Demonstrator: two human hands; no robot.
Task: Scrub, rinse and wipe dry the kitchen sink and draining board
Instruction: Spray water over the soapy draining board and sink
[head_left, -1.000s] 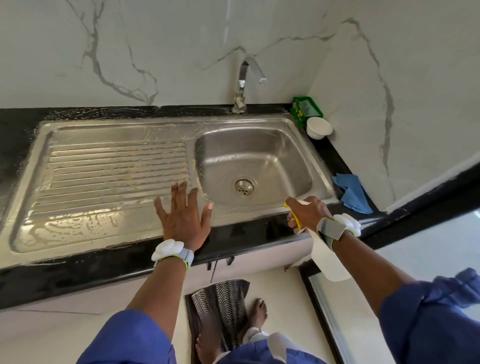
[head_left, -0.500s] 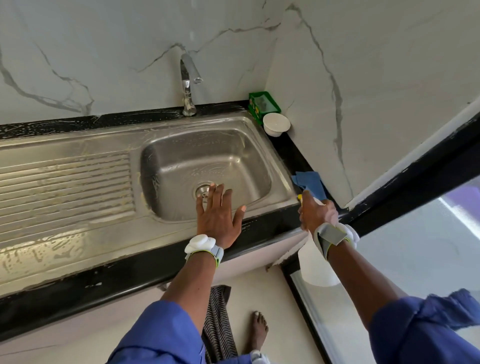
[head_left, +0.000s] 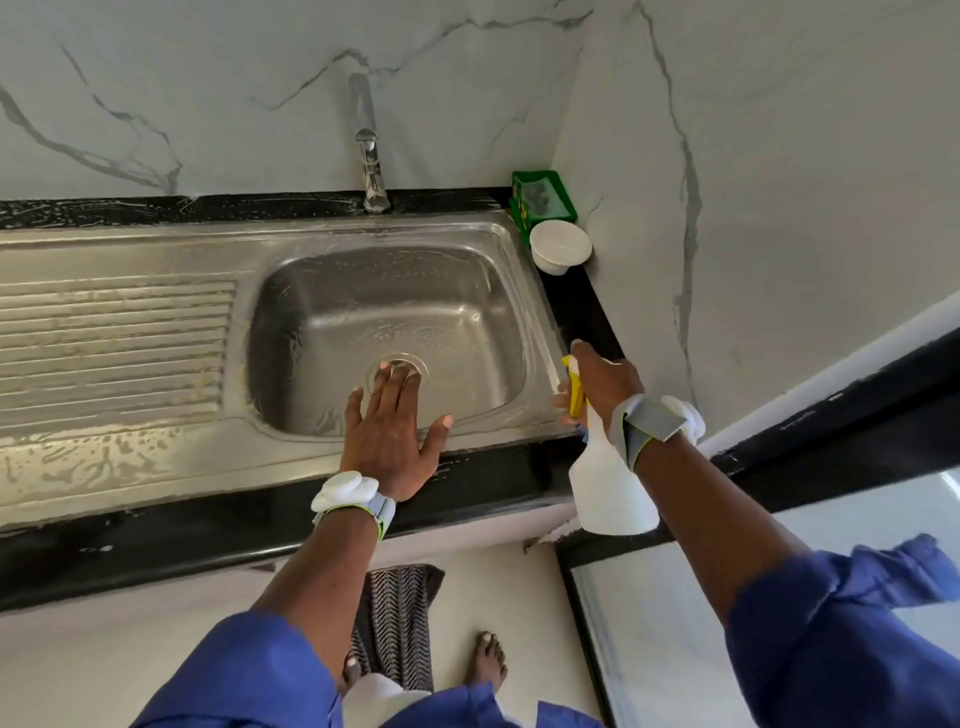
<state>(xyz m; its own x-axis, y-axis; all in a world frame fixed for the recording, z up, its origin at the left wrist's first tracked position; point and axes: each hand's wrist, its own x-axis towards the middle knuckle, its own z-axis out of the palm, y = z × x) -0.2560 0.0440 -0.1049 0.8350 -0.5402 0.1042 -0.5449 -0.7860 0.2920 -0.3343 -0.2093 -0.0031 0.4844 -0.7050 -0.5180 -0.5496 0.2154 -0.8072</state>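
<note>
The steel sink sits in a black counter, its basin streaked with foam. The ribbed draining board to its left carries suds and yellowish smears. My left hand hovers flat with fingers spread over the basin's front edge, its fingertips over the drain. My right hand grips a white spray bottle with a yellow trigger at the sink's front right corner, nozzle towards the basin. The chrome tap stands behind the basin; no water is running.
A green box and a white bowl stand in the back right corner on the black counter. Marble walls close the back and right. A striped mat and bare feet are on the floor below.
My view has swung back leftward, centring the basin. My left hand stays spread over the basin front. My right hand with the bottle now covers the spot where the blue cloth lay.
</note>
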